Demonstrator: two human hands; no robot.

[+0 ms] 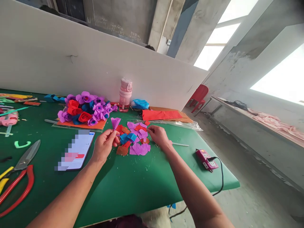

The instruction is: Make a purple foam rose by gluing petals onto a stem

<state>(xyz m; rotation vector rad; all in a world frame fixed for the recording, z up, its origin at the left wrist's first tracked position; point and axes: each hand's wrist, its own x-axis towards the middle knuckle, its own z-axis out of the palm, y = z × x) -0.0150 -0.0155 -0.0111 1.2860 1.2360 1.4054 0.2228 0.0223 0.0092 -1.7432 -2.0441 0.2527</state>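
My left hand [105, 142] pinches a purple crepe-paper petal [115, 123], which stands up above the thumb and forefinger. My right hand [158, 136] reaches to the right side of a loose pile of cut paper pieces. Its fingertips are drawn together at the pile, and what lies between them, if anything, is hidden. Purple paper pieces [140, 149], blue ones [132, 136] and brown ones [122, 150] lie in the pile between my hands. Behind my left hand, a bunch of purple, red and blue paper flowers [85, 117] rests on an orange sheet [99, 125].
A phone [82, 152] lies left of my left forearm, and scissors with red handles [26, 177] are farther left. A pink bottle [125, 98] stands against the white partition [95, 63]. Red paper [161, 115] lies behind the pile. A corded pink box [206, 160] sits near the right edge.
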